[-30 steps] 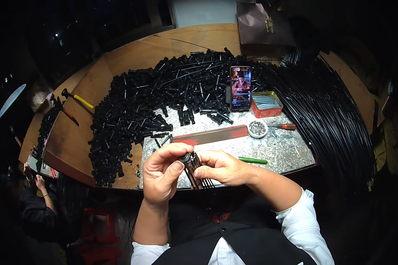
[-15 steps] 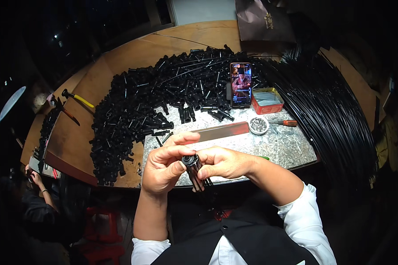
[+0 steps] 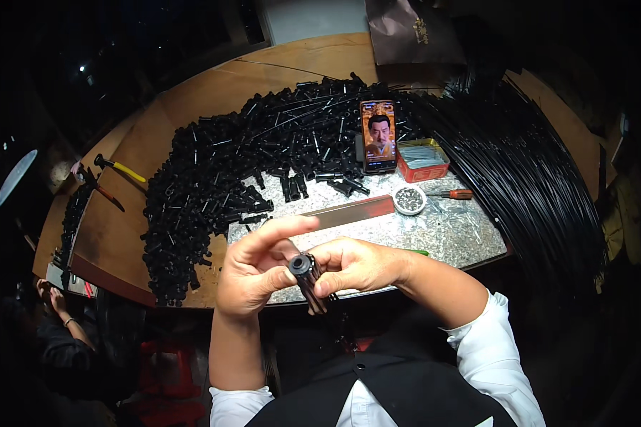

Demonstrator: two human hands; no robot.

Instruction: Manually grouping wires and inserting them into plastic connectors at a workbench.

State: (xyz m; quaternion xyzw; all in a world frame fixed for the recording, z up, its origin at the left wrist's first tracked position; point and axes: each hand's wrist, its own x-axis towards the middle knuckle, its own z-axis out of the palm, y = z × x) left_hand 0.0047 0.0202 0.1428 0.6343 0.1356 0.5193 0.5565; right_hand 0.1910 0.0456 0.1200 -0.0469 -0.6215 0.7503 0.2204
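Just in front of my body, a black round hub with a hollow ring at its top is held between my hands. Thin dark ribs hang down from it, slanting toward my vest. My left hand has its thumb against the hub's left side, with the index finger raised and curved above. Some of its other fingers are hidden behind the hub. From the right, my right hand pinches the hub and its ribs between thumb and bent fingers.
A large heap of black tubular parts covers the table. Beyond my hands lie a flat bar, a bowl of small metal pieces, a screwdriver, a red tin and a phone. Long black rods spread rightward. Another person's hands are far left.
My left index finger has lifted away from the hub's top, and the ring there shows more fully. Both hands stay at the hub. The phone's picture has changed, and the view has shifted slightly.
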